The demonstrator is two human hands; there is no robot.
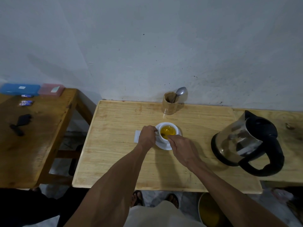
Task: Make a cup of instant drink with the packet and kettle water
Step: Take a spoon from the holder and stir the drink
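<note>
On the middle of the light wooden table [114, 161], a white cup [170, 128] of amber-yellow drink sits on a white saucer [161, 145]. At the cup's left side the left hand [147, 136] is closed around its handle. From the near side the right hand [182, 149] reaches over the rim, fingertips pinched together on a stirrer dipped in the liquid. Partly under the left hand lies a white packet [136, 136]. Right of the cup stands the kettle [247, 143]; behind it, by the wall, a wooden holder [170, 104] keeps a spoon [180, 92].
</note>
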